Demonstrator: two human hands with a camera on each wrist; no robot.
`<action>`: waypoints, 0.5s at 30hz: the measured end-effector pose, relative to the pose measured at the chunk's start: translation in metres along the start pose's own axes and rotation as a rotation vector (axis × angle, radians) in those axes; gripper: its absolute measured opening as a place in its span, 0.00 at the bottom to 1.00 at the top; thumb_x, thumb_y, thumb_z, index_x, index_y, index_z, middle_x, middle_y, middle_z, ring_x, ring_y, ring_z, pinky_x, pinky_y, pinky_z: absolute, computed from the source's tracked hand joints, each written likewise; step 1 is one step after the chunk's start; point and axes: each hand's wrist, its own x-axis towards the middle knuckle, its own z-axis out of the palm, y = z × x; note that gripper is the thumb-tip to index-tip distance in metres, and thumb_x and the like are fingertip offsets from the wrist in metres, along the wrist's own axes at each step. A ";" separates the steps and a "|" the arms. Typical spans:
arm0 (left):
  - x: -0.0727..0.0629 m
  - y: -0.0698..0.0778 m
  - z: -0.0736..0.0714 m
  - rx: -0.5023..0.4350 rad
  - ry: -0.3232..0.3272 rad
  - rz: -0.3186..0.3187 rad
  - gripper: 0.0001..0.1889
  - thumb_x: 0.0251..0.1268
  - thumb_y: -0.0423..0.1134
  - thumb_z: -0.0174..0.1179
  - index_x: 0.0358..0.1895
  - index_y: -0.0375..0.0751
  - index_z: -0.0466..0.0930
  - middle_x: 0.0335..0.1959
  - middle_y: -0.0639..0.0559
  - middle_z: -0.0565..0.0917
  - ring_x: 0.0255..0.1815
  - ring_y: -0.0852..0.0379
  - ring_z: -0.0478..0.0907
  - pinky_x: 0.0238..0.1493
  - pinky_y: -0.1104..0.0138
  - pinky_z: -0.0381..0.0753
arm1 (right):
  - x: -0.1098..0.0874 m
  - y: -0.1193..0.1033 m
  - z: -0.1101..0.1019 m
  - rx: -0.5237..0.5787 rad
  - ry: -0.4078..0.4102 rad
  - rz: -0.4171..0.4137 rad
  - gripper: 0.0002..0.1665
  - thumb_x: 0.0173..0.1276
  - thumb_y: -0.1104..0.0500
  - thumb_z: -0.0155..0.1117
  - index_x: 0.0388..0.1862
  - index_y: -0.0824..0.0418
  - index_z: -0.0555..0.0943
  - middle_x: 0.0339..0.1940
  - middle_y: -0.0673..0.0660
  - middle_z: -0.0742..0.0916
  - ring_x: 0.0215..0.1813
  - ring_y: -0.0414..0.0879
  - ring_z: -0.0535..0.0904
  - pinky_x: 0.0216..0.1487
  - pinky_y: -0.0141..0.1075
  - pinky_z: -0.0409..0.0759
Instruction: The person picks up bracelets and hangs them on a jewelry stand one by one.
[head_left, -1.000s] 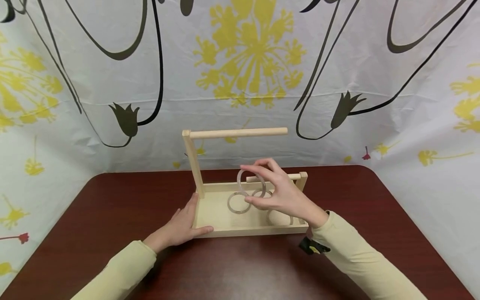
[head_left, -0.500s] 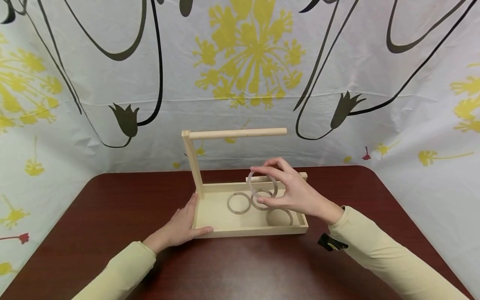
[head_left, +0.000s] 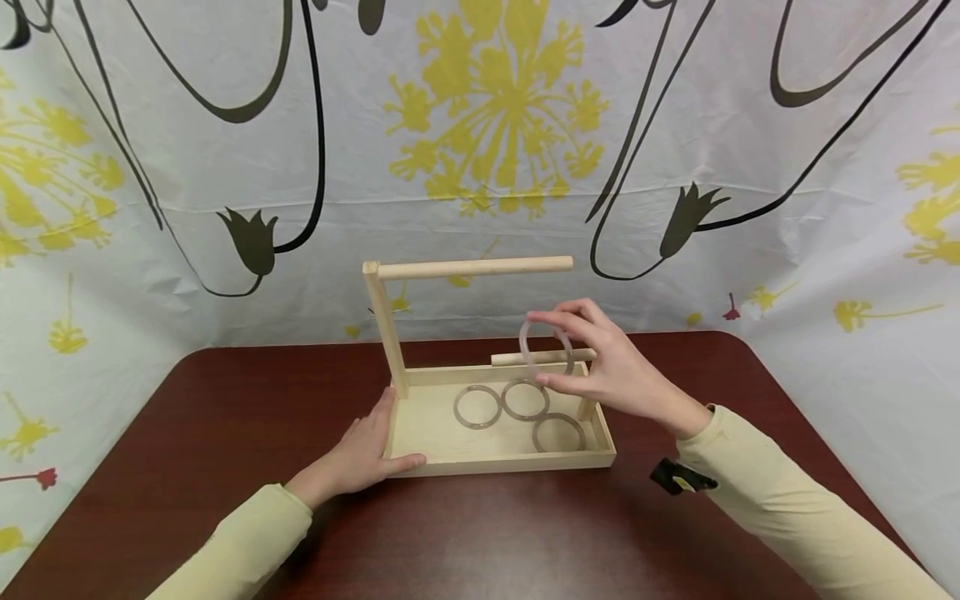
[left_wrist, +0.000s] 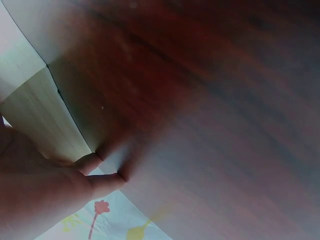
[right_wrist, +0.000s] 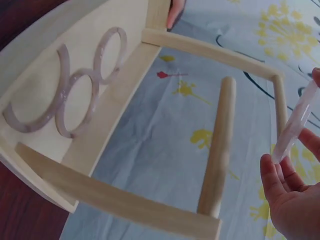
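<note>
My right hand (head_left: 618, 371) pinches a translucent pale bangle (head_left: 523, 342) between thumb and fingers, holding it upright above the right part of a wooden display rack (head_left: 427, 437). In the right wrist view this bangle (right_wrist: 295, 122) appears edge-on, to the right of the shorter bar (right_wrist: 220, 145). Three similar bangles lie flat in the rack's shallow tray: one at left (head_left: 457, 408), one in the middle (head_left: 527, 418), one at front right (head_left: 536, 435). My left hand (head_left: 360, 450) rests against the tray's left end, thumb along the front edge.
A tall post (head_left: 386, 329) at the tray's left carries a long horizontal bar (head_left: 476, 267). A lower bar (head_left: 513, 359) points left from a shorter right post (head_left: 587, 409). The rack stands on a dark red table (head_left: 480, 533) before a patterned cloth (head_left: 480, 167).
My right hand has moved right and slightly up with the bangle, away from over the middle of the tray. The left hand and the rack stay in place.
</note>
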 end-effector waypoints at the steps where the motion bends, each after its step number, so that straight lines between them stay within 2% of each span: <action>1: 0.000 0.001 0.000 0.003 0.000 0.006 0.58 0.58 0.59 0.65 0.73 0.22 0.38 0.73 0.26 0.49 0.70 0.33 0.56 0.58 0.33 0.59 | 0.000 0.001 -0.002 0.000 0.006 0.008 0.39 0.53 0.58 0.78 0.65 0.55 0.76 0.52 0.52 0.73 0.44 0.43 0.68 0.39 0.36 0.73; 6: 0.000 0.003 -0.002 0.010 -0.019 -0.008 0.57 0.59 0.58 0.64 0.73 0.22 0.38 0.73 0.27 0.49 0.71 0.34 0.55 0.59 0.34 0.58 | 0.002 0.003 -0.012 0.039 0.043 0.065 0.39 0.54 0.61 0.78 0.66 0.54 0.75 0.52 0.57 0.72 0.45 0.44 0.70 0.53 0.40 0.75; 9: 0.000 0.005 -0.003 0.015 -0.026 -0.017 0.57 0.59 0.58 0.64 0.74 0.23 0.37 0.74 0.27 0.49 0.71 0.34 0.56 0.59 0.35 0.58 | 0.005 0.004 -0.017 0.065 0.078 0.089 0.40 0.54 0.63 0.77 0.66 0.55 0.74 0.54 0.58 0.72 0.47 0.44 0.70 0.60 0.45 0.71; 15: -0.001 0.004 -0.004 0.016 -0.014 -0.007 0.57 0.59 0.58 0.65 0.73 0.22 0.38 0.73 0.26 0.50 0.70 0.33 0.57 0.58 0.34 0.59 | 0.011 0.008 -0.026 0.128 0.140 0.141 0.41 0.52 0.69 0.76 0.66 0.58 0.74 0.56 0.58 0.73 0.51 0.46 0.70 0.59 0.42 0.72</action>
